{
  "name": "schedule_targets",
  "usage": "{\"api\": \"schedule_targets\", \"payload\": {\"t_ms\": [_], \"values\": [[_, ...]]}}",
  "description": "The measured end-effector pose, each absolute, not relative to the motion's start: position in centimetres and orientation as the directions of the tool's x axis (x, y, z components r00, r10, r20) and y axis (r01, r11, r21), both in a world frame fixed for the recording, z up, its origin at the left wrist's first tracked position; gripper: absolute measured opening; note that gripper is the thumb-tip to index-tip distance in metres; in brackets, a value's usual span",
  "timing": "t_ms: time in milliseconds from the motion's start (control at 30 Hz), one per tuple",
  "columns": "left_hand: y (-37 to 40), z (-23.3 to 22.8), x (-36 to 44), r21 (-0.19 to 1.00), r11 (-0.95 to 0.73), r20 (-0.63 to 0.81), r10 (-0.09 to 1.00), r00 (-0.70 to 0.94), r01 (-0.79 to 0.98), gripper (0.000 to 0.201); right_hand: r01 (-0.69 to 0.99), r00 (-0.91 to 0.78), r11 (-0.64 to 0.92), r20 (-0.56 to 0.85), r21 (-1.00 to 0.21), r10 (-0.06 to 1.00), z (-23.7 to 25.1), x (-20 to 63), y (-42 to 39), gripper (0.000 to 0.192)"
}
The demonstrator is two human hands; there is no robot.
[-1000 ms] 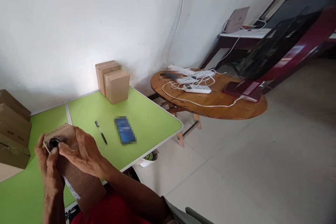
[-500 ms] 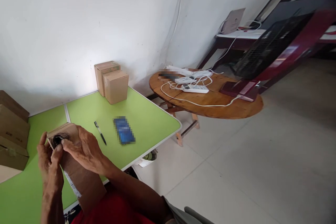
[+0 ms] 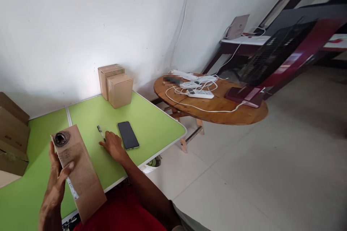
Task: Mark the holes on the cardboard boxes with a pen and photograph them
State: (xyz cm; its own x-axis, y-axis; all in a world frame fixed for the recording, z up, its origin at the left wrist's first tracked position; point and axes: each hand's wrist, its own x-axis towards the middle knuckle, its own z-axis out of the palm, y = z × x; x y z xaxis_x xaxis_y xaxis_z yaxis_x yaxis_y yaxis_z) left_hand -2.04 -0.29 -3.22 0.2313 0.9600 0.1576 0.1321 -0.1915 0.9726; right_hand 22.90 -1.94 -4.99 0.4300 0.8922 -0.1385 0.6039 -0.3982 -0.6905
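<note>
**Markings seen, nothing legible**

No word, number or brand can be read anywhere in view.

Held carton (image 3: 86,184): a white label (image 3: 72,188) sits along its long edge, with fine dark print, seen at a slant and too small to make out. Dark scribbled ring (image 3: 65,144) around the hole at the far end; a faint dark patch lies nearer the thumb, print or smudge unclear.

Stacked cartons (image 3: 15,126), left edge: short dark printed marks on one side, characters unreadable.

Pale bag (image 3: 238,28), far table: small dark emblem, unidentifiable.

Dark cloth (image 3: 69,222), bottom edge: white marks, lettering or pattern uncertain.
</note>
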Motion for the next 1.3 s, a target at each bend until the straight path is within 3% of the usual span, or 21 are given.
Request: {"api": "schedule_targets", "payload": {"t_ms": [67, 200, 300, 400, 467, 533, 833, 1300], "values": [[-0.6, -3.9, -2.0, 0.982, -0.131, 0.089, 0.958, 0.273, 0.139, 0.120, 0.566, 0.436, -0.412, -0.165, -0.714, 0.885, -6.1, 22.7, -1.7, 0.005], [-1.4, -5.4, -1.5, 0.993, -0.046, 0.016, 0.966, 0.258, 0.110, 0.113, 0.432, 0.429, -0.364, -0.167, -0.825, 0.888, -7.1, 23.4, -1.1, 0.026], [-1.4, -6.0, -0.9, 1.000, 0.011, -0.015, 0.979, 0.202, 0.023, 0.108, 0.273, 0.424, -0.237, -0.104, -0.933, 0.900, -6.1, 24.1, -0.8, 0.026], [-0.9, -5.9, 0.2, 0.999, -0.020, 0.024, 0.987, 0.158, -0.027, 0.111, -0.010, 0.418, 0.078, 0.066, -0.997, 0.906, -3.5, 23.5, -0.9, 0.035], [-0.7, -5.4, 1.2, 0.997, -0.070, 0.073, 0.985, 0.156, -0.026, 0.119, -0.272, 0.389, 0.348, 0.228, -0.897, 0.893, -1.5, 22.2, -1.2, 0.043], [-0.8, -4.7, 2.2, 0.992, -0.120, 0.124, 0.975, 0.185, -0.028, 0.124, -0.430, 0.371, 0.491, 0.348, -0.758, 0.861, 0.0, 20.6, -1.5, 0.048], [-2.1, -3.5, 2.6, 0.973, -0.231, 0.228, 0.936, 0.267, -0.023, 0.118, -0.357, 0.442, 0.517, 0.347, -0.778, 0.827, 0.8, 17.7, -3.1, 0.045], [-2.1, -4.6, 2.0, 0.970, -0.245, 0.236, 0.940, 0.246, 0.007, 0.121, -0.112, 0.312, 0.579, 0.524, -0.808, 0.792, 0.8, 18.1, -4.1, 0.028]]}}
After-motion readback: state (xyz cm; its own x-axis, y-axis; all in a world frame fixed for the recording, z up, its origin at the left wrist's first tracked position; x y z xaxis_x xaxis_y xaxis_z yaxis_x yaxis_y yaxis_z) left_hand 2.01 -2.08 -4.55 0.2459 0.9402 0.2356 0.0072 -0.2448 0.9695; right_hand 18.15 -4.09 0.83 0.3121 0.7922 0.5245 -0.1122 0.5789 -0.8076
